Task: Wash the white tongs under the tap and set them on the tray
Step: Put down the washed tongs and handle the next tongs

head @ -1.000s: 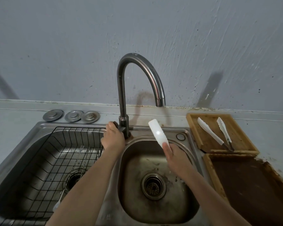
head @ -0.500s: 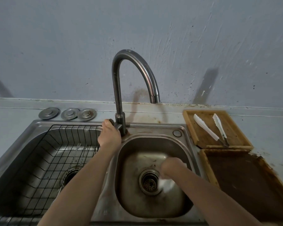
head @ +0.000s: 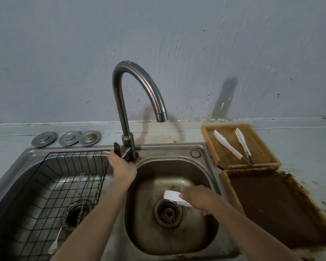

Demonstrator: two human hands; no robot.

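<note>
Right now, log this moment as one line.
left hand: on tap lever | right hand: holds white tongs over drain | water: none seen

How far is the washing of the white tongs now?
Done: one pair of tongs already lies on the small wooden tray. In hand: the right hand holds white tongs low in the basin, the left hand is on the tap handle; no water shows. Left: rinsing, then placing on the tray.

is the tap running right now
Off, as far as visible: no stream falls from the tap spout, though the left hand grips its handle.
</note>
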